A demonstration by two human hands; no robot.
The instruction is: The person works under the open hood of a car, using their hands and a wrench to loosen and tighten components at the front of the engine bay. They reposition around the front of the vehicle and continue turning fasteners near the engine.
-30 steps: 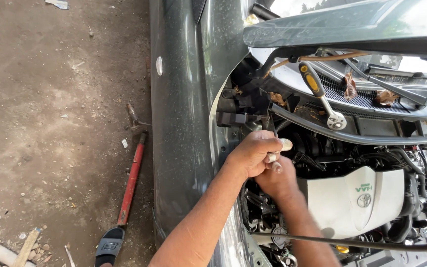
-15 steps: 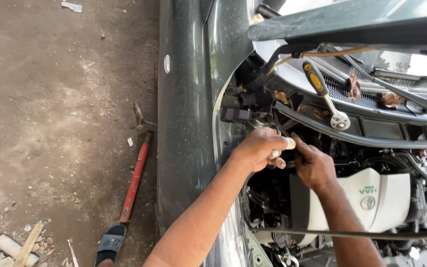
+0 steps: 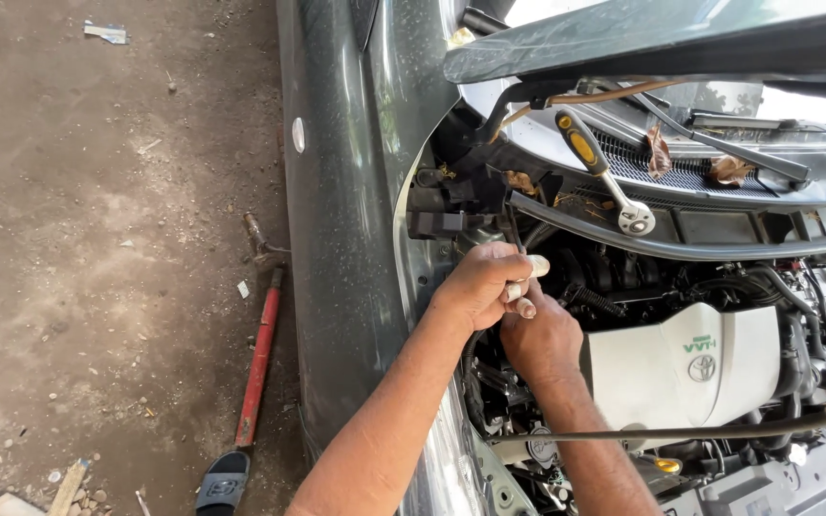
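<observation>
Here, the biggest thing is the dark green metal car body (image 3: pixel 336 239), which stands on brown dirt ground (image 3: pixel 97 239) with its hood up. Next comes the white plastic engine cover (image 3: pixel 681 368) in the middle of the open engine bay. On the ground beside the car lies a long red metal bar (image 3: pixel 258 361), well apart from the hands, and near its lower end sits a dark sandal (image 3: pixel 222 481). Up by the black wiper area rests a silver ratchet wrench with a black and yellow handle (image 3: pixel 602 172); no hand touches it. The left hand (image 3: pixel 480 282) is curled shut around a small pale part (image 3: pixel 531 270) at the edge of the engine bay, just beside the car's side wall. The right hand (image 3: pixel 539 336) sits right under it, touching it, with its fingers bent down into the dark gap; I cannot tell if they grip anything there. What the pale part is, I cannot tell. I think the work here is fiddly, so it is best to hold the small part tight, turn or pull it slowly, and keep the lower hand close so nothing drops down into the engine.
</observation>
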